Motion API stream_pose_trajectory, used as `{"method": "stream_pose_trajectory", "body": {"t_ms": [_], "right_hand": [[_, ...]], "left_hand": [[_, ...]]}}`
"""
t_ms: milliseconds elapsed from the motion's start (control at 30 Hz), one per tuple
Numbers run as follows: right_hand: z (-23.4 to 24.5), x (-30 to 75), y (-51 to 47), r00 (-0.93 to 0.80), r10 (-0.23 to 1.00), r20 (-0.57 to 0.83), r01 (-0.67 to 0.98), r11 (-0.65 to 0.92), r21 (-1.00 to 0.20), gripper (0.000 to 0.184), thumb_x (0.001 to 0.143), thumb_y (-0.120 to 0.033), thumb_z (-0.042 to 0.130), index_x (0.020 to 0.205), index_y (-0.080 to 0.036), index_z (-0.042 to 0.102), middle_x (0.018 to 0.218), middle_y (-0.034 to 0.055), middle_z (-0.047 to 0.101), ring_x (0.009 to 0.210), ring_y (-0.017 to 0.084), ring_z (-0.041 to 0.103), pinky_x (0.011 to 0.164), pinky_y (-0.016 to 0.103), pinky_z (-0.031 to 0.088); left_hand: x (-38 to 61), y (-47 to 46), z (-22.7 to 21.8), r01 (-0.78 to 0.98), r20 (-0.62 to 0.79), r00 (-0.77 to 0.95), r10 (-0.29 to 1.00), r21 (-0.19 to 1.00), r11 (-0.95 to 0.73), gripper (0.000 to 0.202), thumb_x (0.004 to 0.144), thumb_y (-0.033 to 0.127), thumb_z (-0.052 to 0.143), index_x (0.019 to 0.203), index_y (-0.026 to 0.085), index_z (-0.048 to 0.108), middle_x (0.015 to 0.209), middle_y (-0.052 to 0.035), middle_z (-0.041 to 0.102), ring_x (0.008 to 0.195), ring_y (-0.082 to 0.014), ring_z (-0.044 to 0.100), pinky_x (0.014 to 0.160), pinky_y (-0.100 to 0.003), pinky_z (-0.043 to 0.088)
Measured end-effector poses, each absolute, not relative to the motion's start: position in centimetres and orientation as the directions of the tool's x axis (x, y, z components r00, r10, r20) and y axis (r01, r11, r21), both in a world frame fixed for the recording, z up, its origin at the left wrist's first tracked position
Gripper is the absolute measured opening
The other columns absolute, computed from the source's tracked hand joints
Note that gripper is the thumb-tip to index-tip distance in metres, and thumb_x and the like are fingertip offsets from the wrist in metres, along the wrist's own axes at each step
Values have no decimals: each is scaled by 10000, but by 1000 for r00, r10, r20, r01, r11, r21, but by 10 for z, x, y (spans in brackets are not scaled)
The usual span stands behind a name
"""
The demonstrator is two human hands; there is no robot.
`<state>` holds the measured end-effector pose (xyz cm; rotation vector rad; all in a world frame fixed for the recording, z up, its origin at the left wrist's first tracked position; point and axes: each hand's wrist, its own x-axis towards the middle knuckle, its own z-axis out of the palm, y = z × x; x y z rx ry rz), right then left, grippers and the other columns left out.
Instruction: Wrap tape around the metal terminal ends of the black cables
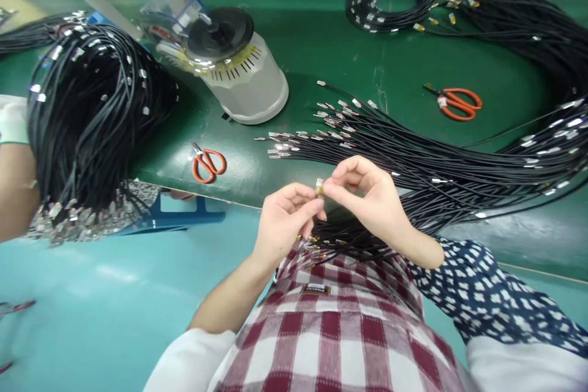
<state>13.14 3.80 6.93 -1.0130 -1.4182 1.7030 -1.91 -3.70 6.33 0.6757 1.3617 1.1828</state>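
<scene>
Close together at the bench's near edge, my left hand (pixel 288 215) and my right hand (pixel 370 199) pinch a small cable end (pixel 320 185) between their fingertips. It looks whitish, with a yellow bit at its lower side; its cable is hidden by the fingers. Beneath both hands, several black cables (pixel 349 245) with yellow-wrapped ends lie against the checked apron. Just beyond my right hand spreads a big bundle of black cables (pixel 441 165), its silvery, pale-tagged ends pointing left.
A grey round tape dispenser (pixel 250 89) with yellow strips stands back left. Orange-handled snips (pixel 209 165) lie left, another pair (pixel 459 104) right. Coiled cables (pixel 361 6) and yellow-ended cables (pixel 514 12) are at the back. Far left, a co-worker's gloved hand (pixel 13 122) touches a hanging cable bundle (pixel 96 116).
</scene>
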Motion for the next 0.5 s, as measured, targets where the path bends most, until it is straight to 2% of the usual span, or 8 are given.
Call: {"method": "stream_pose_trajectory", "body": {"t_ms": [67,133,267,500], "right_hand": [[67,132,40,-502,845,-186,-117,-279,-953,238,818,-349,721,931,-197,576,851,34,741,805,164,695,771,307,521],[66,133,41,-517,833,-195,-154,-315,-937,233,849,-368,690,972,-192,598,893,49,752,857,167,701,806,306,531],[66,134,42,-491,856,-161,-68,-222,-973,228,876,-401,649,971,-194,655,1016,54,725,823,149,665,788,299,534],[70,131,42,-530,844,-83,127,-18,-992,168,822,-340,710,893,-188,725,904,36,733,832,169,637,702,294,447]], "left_hand": [[-19,-37,62,-265,-383,-180,906,906,330,223,799,320,749,788,149,607,616,-1,677,331,-34,449,329,-154,308],[-19,-36,61,-285,-388,-183,903,900,329,231,796,316,752,779,147,595,606,1,674,322,-33,449,323,-151,299],[-19,-36,64,-304,-393,-208,896,896,322,265,771,323,772,764,151,570,592,7,669,313,-40,459,318,-156,300],[-20,-37,65,-321,-373,-196,907,898,300,246,780,296,767,769,149,570,591,8,665,321,-50,482,324,-156,316]]}}
